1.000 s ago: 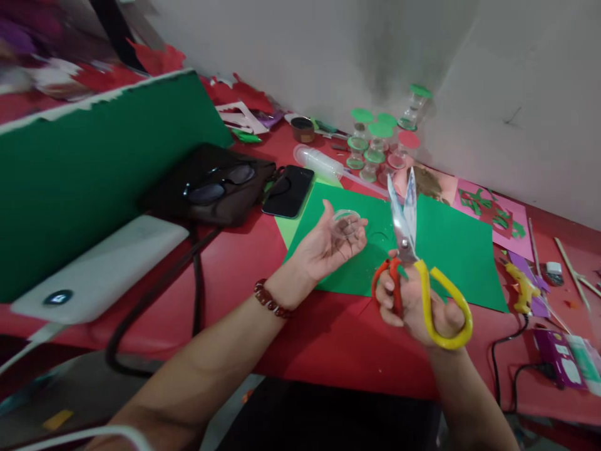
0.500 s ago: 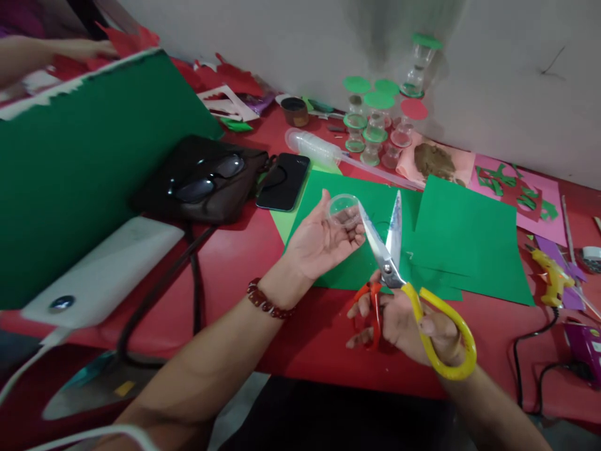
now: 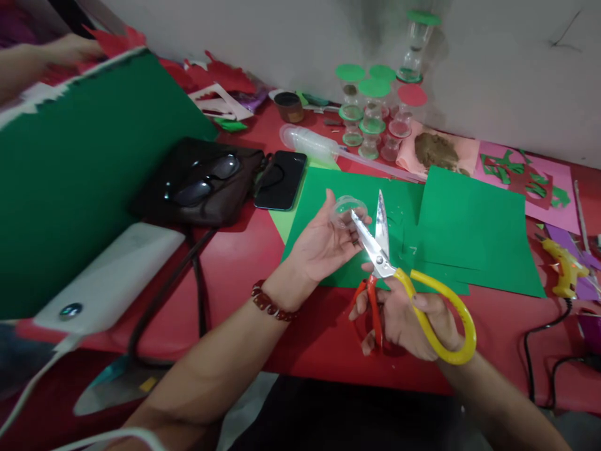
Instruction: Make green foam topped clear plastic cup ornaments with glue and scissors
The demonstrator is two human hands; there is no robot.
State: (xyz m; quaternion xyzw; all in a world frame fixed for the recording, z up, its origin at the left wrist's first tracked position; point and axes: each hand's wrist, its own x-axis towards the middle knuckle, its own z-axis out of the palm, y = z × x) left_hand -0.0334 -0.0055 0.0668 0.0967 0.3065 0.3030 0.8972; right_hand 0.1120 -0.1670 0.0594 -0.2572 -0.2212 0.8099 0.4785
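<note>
A clear plastic cup (image 3: 346, 212) is held in my left hand (image 3: 323, 243), palm up, with the thumb at its side and fingers under it. My right hand (image 3: 408, 316) grips large scissors (image 3: 381, 258) by their red and yellow handles. The blades are parted, and one tip overlaps the cup's near side in view. Whether it touches the plastic cannot be made out. Green sheets (image 3: 474, 225) lie on the red table (image 3: 235, 275) beneath and beyond the hands.
A phone (image 3: 280, 180), a dark bag (image 3: 197, 181) with glasses and a white power bank (image 3: 110, 275) lie left. Hourglass-like cup stacks (image 3: 373, 119) stand at the back. A yellow glue gun (image 3: 563, 266) is at right. Another person's hand (image 3: 70, 50) is behind the green board (image 3: 94, 169).
The scissors' blades have come closer together and shifted slightly left, with one tip now over the cup. The camera view has shifted slightly.
</note>
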